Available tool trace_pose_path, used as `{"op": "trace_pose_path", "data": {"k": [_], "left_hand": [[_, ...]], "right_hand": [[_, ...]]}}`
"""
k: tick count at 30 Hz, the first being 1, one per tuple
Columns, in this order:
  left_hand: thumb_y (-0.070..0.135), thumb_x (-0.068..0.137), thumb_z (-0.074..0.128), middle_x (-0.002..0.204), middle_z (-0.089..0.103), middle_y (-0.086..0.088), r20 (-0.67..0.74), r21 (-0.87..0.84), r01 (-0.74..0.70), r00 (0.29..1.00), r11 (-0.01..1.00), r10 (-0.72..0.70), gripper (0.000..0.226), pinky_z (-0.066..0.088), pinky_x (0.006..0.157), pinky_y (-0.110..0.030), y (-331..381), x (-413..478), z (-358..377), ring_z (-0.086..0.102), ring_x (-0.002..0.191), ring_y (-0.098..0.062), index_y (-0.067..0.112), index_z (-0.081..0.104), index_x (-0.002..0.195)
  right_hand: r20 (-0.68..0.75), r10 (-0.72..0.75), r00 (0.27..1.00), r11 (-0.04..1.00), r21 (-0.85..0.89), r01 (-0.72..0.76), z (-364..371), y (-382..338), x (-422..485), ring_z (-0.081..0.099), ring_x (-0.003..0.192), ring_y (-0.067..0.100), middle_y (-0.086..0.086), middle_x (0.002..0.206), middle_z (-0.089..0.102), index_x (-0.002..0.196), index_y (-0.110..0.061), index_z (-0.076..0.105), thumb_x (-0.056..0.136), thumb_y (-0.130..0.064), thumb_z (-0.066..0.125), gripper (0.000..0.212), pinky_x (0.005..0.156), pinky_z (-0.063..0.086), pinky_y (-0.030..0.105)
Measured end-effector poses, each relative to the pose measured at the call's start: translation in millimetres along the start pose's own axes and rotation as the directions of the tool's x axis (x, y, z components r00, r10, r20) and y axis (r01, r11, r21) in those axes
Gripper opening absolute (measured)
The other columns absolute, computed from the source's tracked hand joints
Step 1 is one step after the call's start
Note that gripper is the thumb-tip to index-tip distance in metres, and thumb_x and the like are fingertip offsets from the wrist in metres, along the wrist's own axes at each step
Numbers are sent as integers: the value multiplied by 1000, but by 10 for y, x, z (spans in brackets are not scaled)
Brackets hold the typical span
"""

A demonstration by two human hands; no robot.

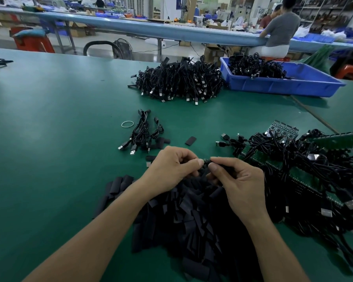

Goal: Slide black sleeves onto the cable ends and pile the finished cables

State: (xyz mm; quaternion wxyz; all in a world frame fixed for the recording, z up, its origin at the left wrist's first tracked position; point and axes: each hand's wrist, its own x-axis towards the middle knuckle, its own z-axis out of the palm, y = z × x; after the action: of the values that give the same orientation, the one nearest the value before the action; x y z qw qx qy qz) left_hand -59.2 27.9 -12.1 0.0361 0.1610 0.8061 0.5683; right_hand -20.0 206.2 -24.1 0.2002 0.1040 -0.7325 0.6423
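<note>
both hands meet fingertip to fingertip: left hand [172, 166] pinches a short black flat sleeve [205, 161], right hand [235, 176] pinches the thin black cable end, likely lining them up to thread. loose sleeve heap [192, 216] under wrists.

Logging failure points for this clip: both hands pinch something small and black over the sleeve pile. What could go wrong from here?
If the left hand and right hand slip, the pinched piece could drop into the sleeve pile, black on black, and be hard to find. The cable tangle at right lies over green boards; pulling one cable may drag others along.
</note>
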Motion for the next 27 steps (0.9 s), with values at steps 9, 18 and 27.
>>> {"op": "trace_pose_path", "data": {"k": [9,18,27], "left_hand": [[22,95,67,62,69,10,2,-5,-38,999,999,38,19,46,56,-19,15,-13,4,56,54,-5,15,74,79],[22,96,67,71,75,3,41,6,-43,998,999,43,17,56,67,-42,48,-32,-6,65,64,-15,13,75,85],[21,94,68,71,74,12,-22,137,-79,996,987,83,15,59,69,-32,76,-45,30,69,64,-13,19,77,83]], "right_hand": [[19,49,999,996,76,-50,20,-2,8,74,67,16,-1,80,77,90,-33,79,77,-17,80,21,65,56,19],[16,54,998,998,21,-54,28,39,17,75,77,14,-5,86,78,94,-42,78,74,-33,78,22,73,59,28],[-232,68,970,997,38,-61,15,41,24,74,69,15,-3,81,77,103,-31,69,83,-14,80,29,65,59,24]]}}
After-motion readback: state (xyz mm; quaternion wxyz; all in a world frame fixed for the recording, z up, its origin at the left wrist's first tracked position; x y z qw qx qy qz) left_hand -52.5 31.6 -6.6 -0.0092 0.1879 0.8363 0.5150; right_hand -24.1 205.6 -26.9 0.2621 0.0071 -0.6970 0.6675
